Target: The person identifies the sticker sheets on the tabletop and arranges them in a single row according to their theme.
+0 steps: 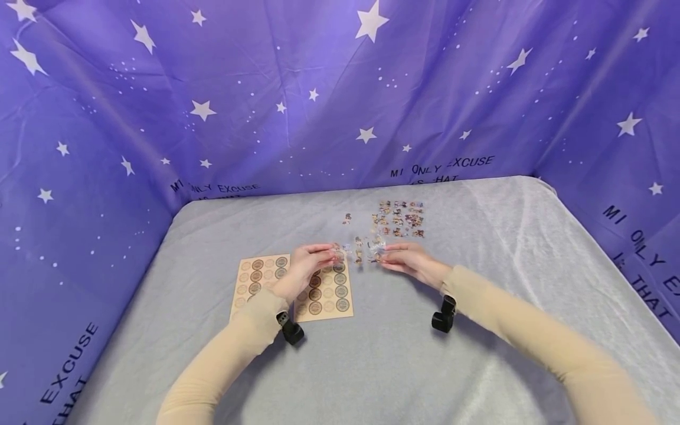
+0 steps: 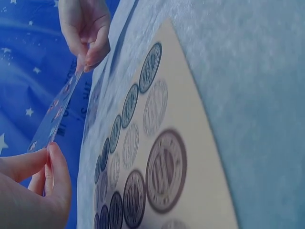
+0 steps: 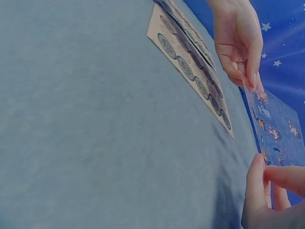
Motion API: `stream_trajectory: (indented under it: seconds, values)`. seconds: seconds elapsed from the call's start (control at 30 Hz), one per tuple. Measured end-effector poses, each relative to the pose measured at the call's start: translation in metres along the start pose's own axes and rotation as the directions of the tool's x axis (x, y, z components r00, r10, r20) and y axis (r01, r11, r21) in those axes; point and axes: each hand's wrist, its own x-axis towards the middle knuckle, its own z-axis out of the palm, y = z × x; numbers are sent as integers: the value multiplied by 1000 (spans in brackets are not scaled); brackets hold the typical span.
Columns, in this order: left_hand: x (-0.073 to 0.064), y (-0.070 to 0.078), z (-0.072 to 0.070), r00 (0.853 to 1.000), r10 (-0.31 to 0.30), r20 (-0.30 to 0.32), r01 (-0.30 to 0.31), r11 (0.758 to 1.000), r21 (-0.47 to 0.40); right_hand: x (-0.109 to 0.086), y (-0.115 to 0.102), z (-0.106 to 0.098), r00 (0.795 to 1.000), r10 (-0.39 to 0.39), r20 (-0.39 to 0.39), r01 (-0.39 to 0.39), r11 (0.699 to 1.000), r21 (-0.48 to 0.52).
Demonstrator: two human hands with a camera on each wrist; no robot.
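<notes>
A clear sticker sheet (image 1: pixel 359 250) with small cartoon figures is held up between both hands above the table. My left hand (image 1: pixel 308 265) pinches its left edge between thumb and fingers. At the opposite edge, my right hand (image 1: pixel 414 261) pinches it the same way. The right wrist view shows the figures on the transparent sheet (image 3: pixel 279 126) well, with fingers at both ends. Below and behind the left hand lie two tan sheets of round seal stickers, the right one (image 1: pixel 347 313) partly covered by the hand and the left one (image 1: pixel 236 283) beside it.
Further back on the grey cloth-covered table (image 1: pixel 393 354) lie more clear sheets with cartoon figures (image 1: pixel 399 219). A small single figure sticker (image 1: pixel 347 219) lies left of them. A purple star-printed curtain (image 1: pixel 297 71) hangs behind the table and along its sides.
</notes>
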Motion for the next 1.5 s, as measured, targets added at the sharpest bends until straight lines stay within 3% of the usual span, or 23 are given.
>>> stream_trajectory:
  seconds: [0.43, 0.93, 1.5]
  values:
    - [-8, -14, 18, 999, -2, 50, 0, 999, 52, -21, 6, -22, 999, 5, 41, -6, 1000, 6]
    - [-25, -21, 38, 988, -88, 128, 85, 996, 32, -43, 15, -44, 998, 6, 70, -4, 1000, -29]
    - [-39, -34, 43, 980, -92, 176, 94, 996, -1, -57, 17, -55, 997, 35, 71, -28, 994, -106]
